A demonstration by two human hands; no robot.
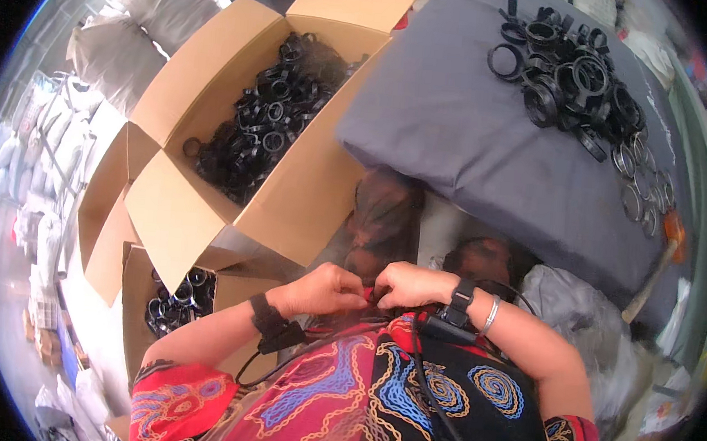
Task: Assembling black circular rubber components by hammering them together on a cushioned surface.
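My left hand (326, 291) and my right hand (416, 287) are close together in front of my body, fingers curled in. Both seem to pinch at the front edge of a red and black patterned garment (334, 383). A bit of red shows between the fingertips, but what they grip is too small to make out. Each wrist carries a black strap, and a bracelet (491, 315) sits on my right one. Left of the hands, a large open cardboard box (296, 216) holds many black rings (275, 113).
At the far right, a grey padded surface (460, 105) bears a pile of black rings (577, 76), several metal rings (642, 179) and an orange-headed tool with a wooden handle (653, 270). A smaller box (140, 287) with black rings stands lower left. Clear plastic (576, 318) lies at right.
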